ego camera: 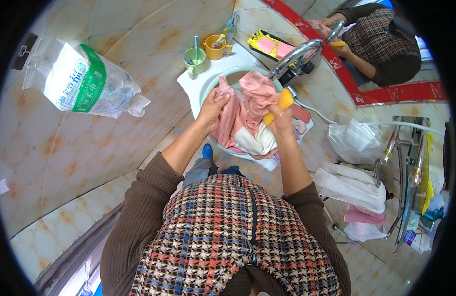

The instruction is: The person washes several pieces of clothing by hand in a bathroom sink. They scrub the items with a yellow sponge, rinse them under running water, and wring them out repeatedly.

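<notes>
A pink and white garment (238,124) is spread between my two hands over the wash basin (209,83). My left hand (212,108) pinches its pink cloth at the left side of the basin. In my right hand (281,117) is a yellow bar of soap (284,100), lying against the pink cloth at the right; how far those fingers also grip the cloth is hidden. The lower part of the garment rests in the basin, over other wet cloth. Above the basin's upper right rim arches the chrome faucet (296,55).
Green cup (195,63) and orange cup (214,48) stand on the basin's back left corner. A black tray (270,44) holds yellow and pink cloths or sponges. The red-framed mirror (346,79) is at upper right; a metal rack (405,166) with towels (350,185) hangs at right.
</notes>
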`<state>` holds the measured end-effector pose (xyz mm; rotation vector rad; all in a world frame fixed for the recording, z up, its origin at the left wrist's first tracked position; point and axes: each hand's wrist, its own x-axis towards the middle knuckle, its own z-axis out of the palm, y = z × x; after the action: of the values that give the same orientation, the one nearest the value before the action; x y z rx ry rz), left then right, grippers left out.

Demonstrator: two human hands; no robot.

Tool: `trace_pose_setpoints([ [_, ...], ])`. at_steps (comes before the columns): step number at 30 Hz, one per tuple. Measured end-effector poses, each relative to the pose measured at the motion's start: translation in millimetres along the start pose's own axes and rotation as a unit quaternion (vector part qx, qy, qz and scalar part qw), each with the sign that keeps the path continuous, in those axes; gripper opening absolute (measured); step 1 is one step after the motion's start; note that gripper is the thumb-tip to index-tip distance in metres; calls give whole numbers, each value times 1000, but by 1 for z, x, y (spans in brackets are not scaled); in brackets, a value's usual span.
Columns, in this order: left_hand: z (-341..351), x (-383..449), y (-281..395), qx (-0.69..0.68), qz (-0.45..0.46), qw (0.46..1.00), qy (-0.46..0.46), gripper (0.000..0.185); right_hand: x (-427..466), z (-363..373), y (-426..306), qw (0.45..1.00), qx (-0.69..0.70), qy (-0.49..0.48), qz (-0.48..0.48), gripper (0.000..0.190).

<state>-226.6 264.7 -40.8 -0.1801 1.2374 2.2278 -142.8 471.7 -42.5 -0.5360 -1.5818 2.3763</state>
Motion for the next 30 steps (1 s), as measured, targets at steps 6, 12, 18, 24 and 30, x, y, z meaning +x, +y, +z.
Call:
trace_pose_setpoints([
  [6, 42, 5, -15, -168, -69, 974, -135, 32, -48, 20, -23, 870, -429, -92, -226, 41],
  [12, 61, -10, -45, -88, -28, 990, -105, 31, -58, 44, -62, 745, -560, -44, -360, 55],
  [18, 75, -13, -73, -74, -86, 992, -49, 41, -2, 65, -48, 868, -492, 67, -14, 50],
  [24, 56, 14, -83, -270, -56, 952, -134, 51, -49, 76, -24, 787, -501, -116, -341, 53],
  [30, 64, 1, -72, -260, -110, 948, -151, 53, 13, 59, -9, 870, -491, 1, -53, 55],
])
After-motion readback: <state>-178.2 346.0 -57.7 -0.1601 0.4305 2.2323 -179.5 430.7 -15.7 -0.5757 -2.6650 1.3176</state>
